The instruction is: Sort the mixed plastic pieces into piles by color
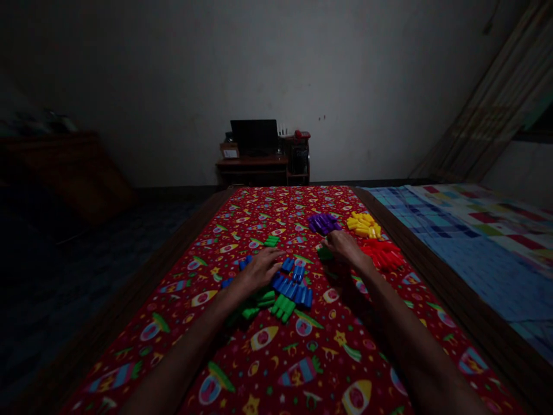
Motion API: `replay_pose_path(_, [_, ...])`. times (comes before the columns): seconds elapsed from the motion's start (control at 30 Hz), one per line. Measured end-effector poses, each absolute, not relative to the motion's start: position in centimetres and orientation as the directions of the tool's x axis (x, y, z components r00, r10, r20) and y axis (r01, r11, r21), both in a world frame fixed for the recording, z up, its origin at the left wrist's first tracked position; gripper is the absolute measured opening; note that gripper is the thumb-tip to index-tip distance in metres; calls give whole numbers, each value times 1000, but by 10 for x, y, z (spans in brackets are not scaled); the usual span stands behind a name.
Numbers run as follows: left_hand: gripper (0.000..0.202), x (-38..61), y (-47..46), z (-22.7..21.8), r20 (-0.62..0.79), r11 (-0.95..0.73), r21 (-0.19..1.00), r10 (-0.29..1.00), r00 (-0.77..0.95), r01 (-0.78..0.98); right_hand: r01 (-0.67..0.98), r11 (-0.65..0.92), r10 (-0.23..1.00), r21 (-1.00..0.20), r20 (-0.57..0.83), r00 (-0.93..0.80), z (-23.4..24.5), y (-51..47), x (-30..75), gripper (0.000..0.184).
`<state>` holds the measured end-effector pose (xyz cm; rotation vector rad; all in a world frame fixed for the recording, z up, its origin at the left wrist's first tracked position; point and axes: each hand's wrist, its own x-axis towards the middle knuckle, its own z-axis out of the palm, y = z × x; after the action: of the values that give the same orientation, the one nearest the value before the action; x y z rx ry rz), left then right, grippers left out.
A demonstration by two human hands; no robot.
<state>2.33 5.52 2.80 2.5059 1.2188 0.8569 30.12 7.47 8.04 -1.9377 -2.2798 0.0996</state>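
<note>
My left hand [261, 268] lies low over a mixed heap, palm down, with its fingers stretched out towards the right. Around it are small blue plastic pieces [285, 285] and green plastic pieces [283, 307], some hidden under the hand and wrist. A few more green pieces lie just beyond its fingers. To the right, my right hand [343, 245] has its fingers bent down and drawn together at some dark green pieces [324, 252], partly covered by the hand. A pile of purple pieces [324, 223] lies just past its fingertips.
Yellow pieces [363, 225] and red pieces [383, 255] form piles right of my right hand. A red patterned cloth [268, 340] covers the long table. A bed with a checked cover [484, 259] stands at right; a desk with a monitor [254, 137] is against the far wall.
</note>
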Motion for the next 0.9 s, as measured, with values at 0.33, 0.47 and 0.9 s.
replay_pose_path(0.33, [46,22,126,33,215,-439,410,899,382,800,991,119,993,-64,26,-118,81,70,311,32])
replay_pose_path(0.47, [39,35,113,42,140,-337,585,938,317,737,938,269,960,-219,140,-243,84,70,298,27])
replay_pose_path(0.9, [37,44,53,45,146,-428,649,882,449,629,893,380,923,-240,162,-349,82,68,290,31])
